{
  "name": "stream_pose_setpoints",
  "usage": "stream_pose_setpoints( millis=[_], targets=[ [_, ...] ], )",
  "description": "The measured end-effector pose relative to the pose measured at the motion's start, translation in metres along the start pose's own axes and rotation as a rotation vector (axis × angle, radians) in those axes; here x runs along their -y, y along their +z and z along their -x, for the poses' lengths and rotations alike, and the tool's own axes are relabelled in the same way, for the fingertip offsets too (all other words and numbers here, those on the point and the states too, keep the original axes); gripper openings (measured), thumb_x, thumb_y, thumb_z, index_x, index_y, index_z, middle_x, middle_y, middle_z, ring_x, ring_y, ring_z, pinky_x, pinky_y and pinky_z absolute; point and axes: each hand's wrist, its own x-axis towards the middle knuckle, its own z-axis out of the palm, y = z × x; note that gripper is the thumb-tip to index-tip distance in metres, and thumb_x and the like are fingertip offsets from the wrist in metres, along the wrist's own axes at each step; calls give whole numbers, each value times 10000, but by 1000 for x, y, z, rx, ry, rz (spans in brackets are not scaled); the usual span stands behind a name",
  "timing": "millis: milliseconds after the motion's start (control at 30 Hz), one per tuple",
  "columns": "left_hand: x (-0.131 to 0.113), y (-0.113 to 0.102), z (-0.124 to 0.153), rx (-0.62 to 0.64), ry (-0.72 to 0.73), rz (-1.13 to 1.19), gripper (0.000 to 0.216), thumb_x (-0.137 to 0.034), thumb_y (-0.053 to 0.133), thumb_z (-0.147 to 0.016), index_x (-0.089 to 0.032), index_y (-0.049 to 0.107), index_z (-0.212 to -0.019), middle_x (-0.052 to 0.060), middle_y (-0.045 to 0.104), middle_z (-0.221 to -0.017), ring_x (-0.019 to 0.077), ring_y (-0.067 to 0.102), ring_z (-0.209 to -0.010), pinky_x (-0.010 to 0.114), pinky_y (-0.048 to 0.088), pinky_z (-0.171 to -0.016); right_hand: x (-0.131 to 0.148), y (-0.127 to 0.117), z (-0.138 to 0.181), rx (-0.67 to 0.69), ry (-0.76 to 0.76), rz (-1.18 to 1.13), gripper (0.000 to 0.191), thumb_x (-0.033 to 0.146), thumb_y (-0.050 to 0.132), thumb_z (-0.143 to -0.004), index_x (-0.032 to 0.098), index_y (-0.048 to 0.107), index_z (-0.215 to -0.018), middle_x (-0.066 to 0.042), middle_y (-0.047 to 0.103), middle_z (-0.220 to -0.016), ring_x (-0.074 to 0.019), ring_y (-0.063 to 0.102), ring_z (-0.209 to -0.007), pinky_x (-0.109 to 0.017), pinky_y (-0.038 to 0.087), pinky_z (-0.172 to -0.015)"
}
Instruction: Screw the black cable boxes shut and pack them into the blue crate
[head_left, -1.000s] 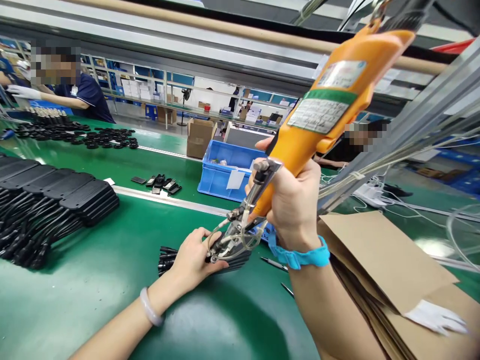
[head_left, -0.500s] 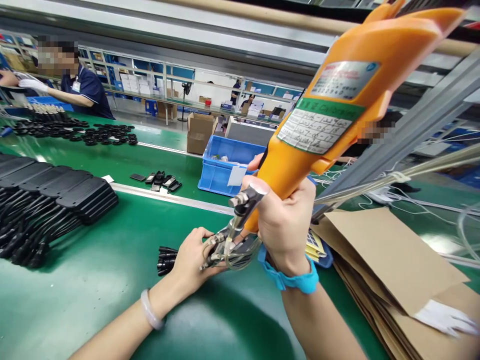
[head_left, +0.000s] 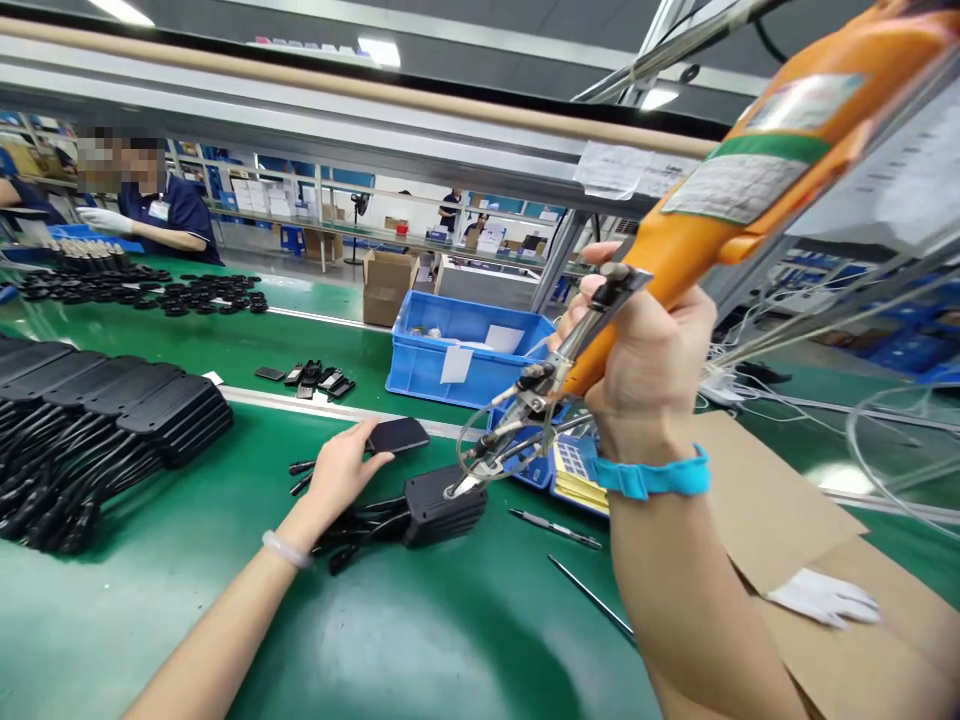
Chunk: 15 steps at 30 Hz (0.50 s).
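My right hand (head_left: 652, 350) grips a large orange power screwdriver (head_left: 697, 220), tilted with its body up to the right. Its metal nose, with thin clear tubes around it, reaches down onto the top of a black box with cables (head_left: 442, 505) on the green bench. My left hand (head_left: 345, 465) is closed around the left end of a second flat black box (head_left: 399, 435) behind the first; thumb in front, fingers at the far side. Black connectors stick out to the left of that hand. The contact at the screwdriver's very tip is too small to make out.
Black cabled boxes (head_left: 112, 400) lie in a row at left. Behind stand a blue bin (head_left: 465, 345) and small black parts (head_left: 315, 380). At right are a pen (head_left: 555, 528), a thin rod (head_left: 592, 598), cardboard sheets (head_left: 847, 640) and a white glove (head_left: 825, 597). A co-worker (head_left: 169, 215) sits far left.
My left hand has moved left from under the screwdriver to the second box. The screwdriver and my right hand have shifted right and up in view, uncovering the first box.
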Motion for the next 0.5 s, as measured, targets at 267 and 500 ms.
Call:
stream_pose_setpoints(
  millis=[267, 500],
  targets=[
    [-36, -12, 18, 187, 194, 173, 452, -433, 749, -834, -253, 677, -1242, 122, 622, -1295, 294, 587, -1212, 439, 487, -1032, -29, -11, 8, -16, 84, 60, 217, 284, 720, -630, 210, 682, -830, 70, 511, -502, -99, 432, -364, -228, 367, -330],
    [-65, -3, 36, 401, 156, 34, 533, -364, 704, -884, -289, 560, -1392, 167, 537, -1375, 338, 585, -1205, 494, 507, -996, -42, -17, 20, -5, 149, 62, 219, 283, 725, -622, 212, 658, -818, 66, 525, -533, -93, 461, -356, -230, 417, -326]
  ],
)
